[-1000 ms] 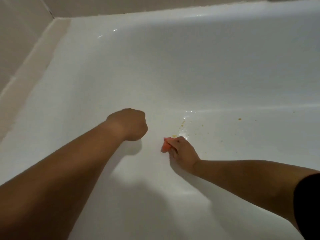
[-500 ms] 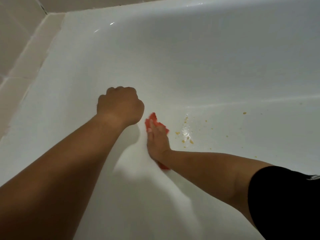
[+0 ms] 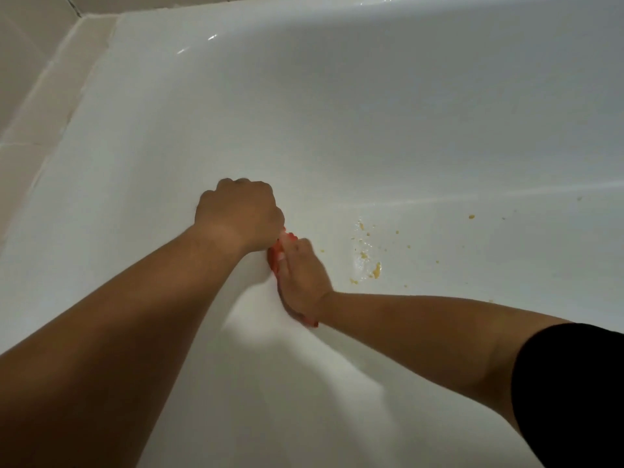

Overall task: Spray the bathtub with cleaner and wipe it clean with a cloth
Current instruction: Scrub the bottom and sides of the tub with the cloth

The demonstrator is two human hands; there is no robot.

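Observation:
The white bathtub [image 3: 371, 113] fills the view. My right hand [image 3: 302, 278] lies flat on a red cloth [image 3: 274, 256] and presses it against the tub floor with straight fingers. Only the cloth's edges show around the hand. My left hand [image 3: 238, 216] is a closed fist that rests on the tub surface just left of the cloth, touching it or nearly so, and holds nothing. Yellow crumbs and a wet patch [image 3: 375, 270] lie on the tub floor to the right of my right hand. No spray bottle is in view.
Beige wall tiles [image 3: 27, 79] border the tub's rim at the upper left. More yellow specks [image 3: 471, 216] are scattered further right on the tub floor. The tub's far wall rises at the top.
My right hand went from bunching the cloth to pressing it flat and slid it left, up against my left fist. The crumbs stay where they were.

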